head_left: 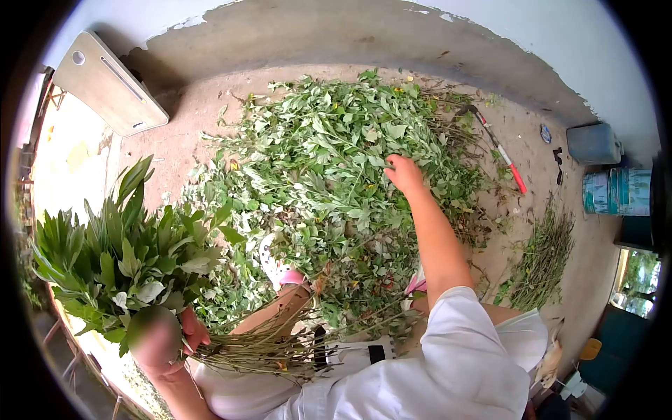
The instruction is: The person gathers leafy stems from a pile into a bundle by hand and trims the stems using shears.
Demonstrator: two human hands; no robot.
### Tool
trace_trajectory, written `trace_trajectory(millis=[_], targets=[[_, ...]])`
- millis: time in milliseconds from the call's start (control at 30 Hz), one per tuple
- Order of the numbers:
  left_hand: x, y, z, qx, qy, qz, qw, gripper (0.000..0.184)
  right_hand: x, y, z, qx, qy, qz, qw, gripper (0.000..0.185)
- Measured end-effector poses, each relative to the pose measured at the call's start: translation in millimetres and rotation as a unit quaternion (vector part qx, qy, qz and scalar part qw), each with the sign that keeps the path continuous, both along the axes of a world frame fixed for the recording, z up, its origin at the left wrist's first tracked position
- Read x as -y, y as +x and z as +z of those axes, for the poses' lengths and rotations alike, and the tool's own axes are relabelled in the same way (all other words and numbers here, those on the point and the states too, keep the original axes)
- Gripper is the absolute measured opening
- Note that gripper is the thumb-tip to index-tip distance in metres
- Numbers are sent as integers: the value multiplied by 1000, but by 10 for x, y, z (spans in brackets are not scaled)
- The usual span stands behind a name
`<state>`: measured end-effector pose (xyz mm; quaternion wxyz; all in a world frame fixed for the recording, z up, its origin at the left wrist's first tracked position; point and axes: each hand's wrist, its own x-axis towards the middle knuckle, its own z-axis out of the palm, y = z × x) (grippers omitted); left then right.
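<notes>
My left hand (pixel 194 331) is closed around a thick bunch of leafy stems (pixel 129 259). Broad green leaves fan out at the upper left, while the bare stalks (pixel 273 350) run to the right across my lap. Part of this hand lies behind a blurred patch. With the arm stretched forward, my right hand (pixel 404 173) is at the large pile of cut leafy plants (pixel 315 154) on the floor. Its fingers are bent together at the leaves, and what they pinch is too small to make out.
Long-handled loppers (pixel 500 150) with red grips lie right of the pile. Beside them is a heap of thin stalks (pixel 542 259). A blue-grey container (pixel 593 143) and a teal patterned bucket (pixel 616 191) stand farther right. At the upper left, a board (pixel 112 84) leans near the wall.
</notes>
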<state>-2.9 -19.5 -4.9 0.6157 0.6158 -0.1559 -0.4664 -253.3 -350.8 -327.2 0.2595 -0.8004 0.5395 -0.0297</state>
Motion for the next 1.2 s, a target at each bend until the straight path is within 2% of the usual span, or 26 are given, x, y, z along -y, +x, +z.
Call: trace_trajectory(millis=[33, 100, 167, 200, 333, 400, 433, 500, 567, 633, 700, 733, 767, 833, 900, 967, 1000, 1033, 1100, 1167, 1200], targets=[[0, -3, 1, 2, 0, -1, 1000, 39, -36, 46, 39, -44, 91, 8, 995, 21], [-13, 0, 6, -6, 13, 11, 1000, 40, -47, 94, 54, -3, 101, 15, 995, 22], [-34, 23, 5, -9, 13, -10, 1000, 43, -44, 142, 290, 140, -87, -59, 984, 22], [-40, 31, 3, -14, 12, -31, 999, 47, -43, 139, 528, 125, -130, -71, 981, 23], [-34, 46, -3, -30, -9, -41, 999, 48, -14, -75, 1019, 84, -135, -76, 984, 24], [-57, 49, 6, -39, -7, -50, 998, 47, -72, -154, 1150, 17, 21, 86, 996, 24], [-42, 42, 21, -39, -6, -47, 998, 47, -139, -156, 1041, 17, 22, 89, 996, 24], [8, -3, 53, 9, 6, -41, 999, 50, -286, -153, 590, -4, 22, 229, 973, 24], [-7, -20, 52, 5, 27, -17, 999, 53, -462, 72, 316, -83, 150, 214, 962, 21], [-24, 15, 35, -15, -6, -76, 997, 48, -632, 299, 41, -155, 243, 213, 934, 21], [-25, 20, 56, -1, 19, -70, 997, 47, -931, 401, -212, -104, 166, 181, 964, 21], [-10, 19, 47, 1, 17, -63, 998, 46, -1044, 417, -242, -115, 105, 210, 965, 21], [3, 16, 43, 3, 15, -57, 998, 45, -1144, 434, -281, -114, 104, 210, 966, 21], [14, 7, 54, 8, 24, -44, 999, 45, -1273, 483, -288, -250, 55, 172, 951, 22], [23, -3, 58, 24, 65, -23, 997, 48, -1272, 450, -306, -281, 70, 165, 943, 26], [39, -8, 58, 14, 53, -15, 998, 41, -1176, 376, -408, -267, 68, 155, 949, 29], [47, -3, 33, 9, 48, -8, 999, 40, -1093, 341, -321, -222, 86, 154, 959, 28], [55, -2, 2, 5, 41, -1, 999, 39, -1032, 315, 118, -132, 104, 141, 976, 25], [106, -24, -14, -38, 23, 16, 999, 36, -856, 223, 428, 120, 58, 123, 983, 27], [144, -54, -23, -47, 13, 23, 999, 32, -716, 200, 992, 16, 109, 107, 988, 31], [158, -42, -58, -60, -5, 4, 998, 31, -643, 139, 997, 41, 143, 109, 983, 34]])
